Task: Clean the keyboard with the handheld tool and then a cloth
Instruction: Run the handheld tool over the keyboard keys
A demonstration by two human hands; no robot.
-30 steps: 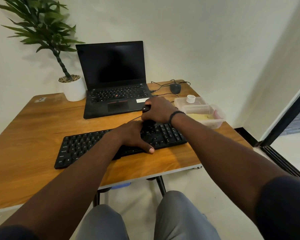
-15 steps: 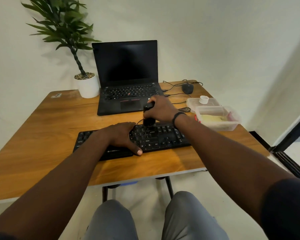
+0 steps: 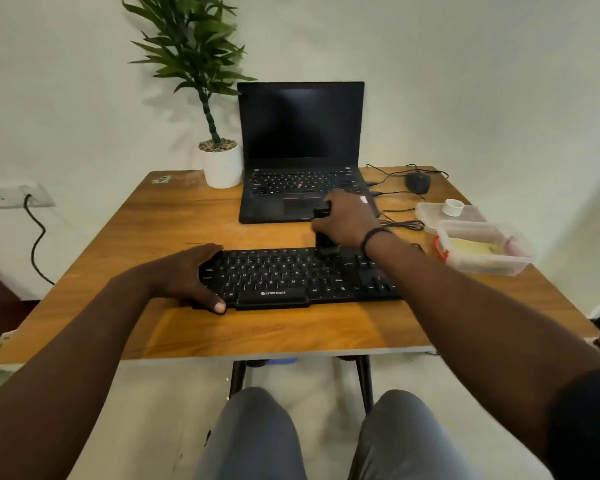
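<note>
A black keyboard (image 3: 291,277) lies across the middle of the wooden table (image 3: 257,327). My left hand (image 3: 191,275) grips its left end, thumb on the front edge. My right hand (image 3: 347,221) holds a black handheld tool (image 3: 324,244) upright, with its lower end on the keys at the keyboard's back edge, right of centre. A yellowish cloth (image 3: 475,247) lies inside a clear plastic container (image 3: 485,263) at the right side of the table.
An open black laptop (image 3: 300,157) stands behind the keyboard, a potted plant (image 3: 219,161) to its left. A mouse (image 3: 418,181) with cables, a container lid (image 3: 430,213) and a small white cap (image 3: 453,206) sit at the back right. A wall socket (image 3: 11,195) is left.
My left hand has slid from the keyboard's middle to its left end. The camera view has swung left. My right hand still holds the tool near the keyboard's back edge.
</note>
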